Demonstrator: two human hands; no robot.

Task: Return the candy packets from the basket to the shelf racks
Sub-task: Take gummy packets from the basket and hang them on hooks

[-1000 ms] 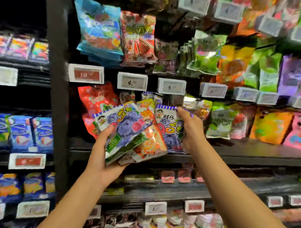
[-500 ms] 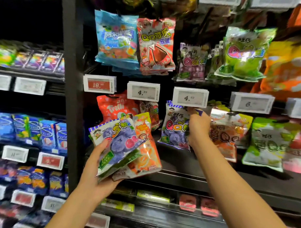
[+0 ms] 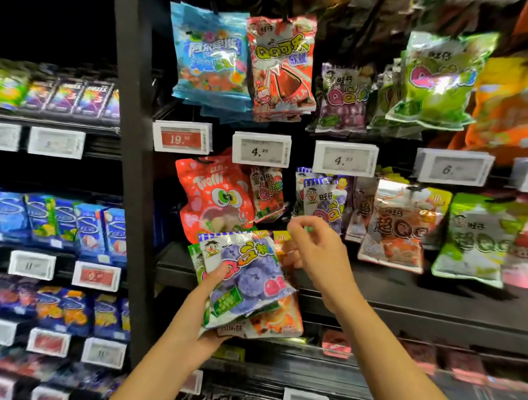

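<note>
My left hand point(image 3: 199, 342) grips a fanned stack of candy packets in front of the shelf. A purple blueberry packet point(image 3: 247, 275) is on top, an orange packet point(image 3: 279, 319) lies under it, and a green edge shows at the left. My right hand point(image 3: 315, 252) hovers at the stack's upper right corner with fingers loosely curled, holding nothing. Just above it, a matching purple packet point(image 3: 324, 203) hangs on the rack under a 4.20 price tag point(image 3: 345, 158). The basket is out of view.
A red Trolli bag point(image 3: 215, 201) hangs left of the purple row; orange point(image 3: 398, 225) and green point(image 3: 479, 240) packets hang to the right. Blue point(image 3: 212, 52) and red cola point(image 3: 282, 64) bags hang above. A black upright post point(image 3: 137, 174) separates shelves of boxed sweets at left.
My right hand has let go of the purple packet, which now hangs on the rack, and has dropped back to the stack in my left hand. The view has moved closer.
</note>
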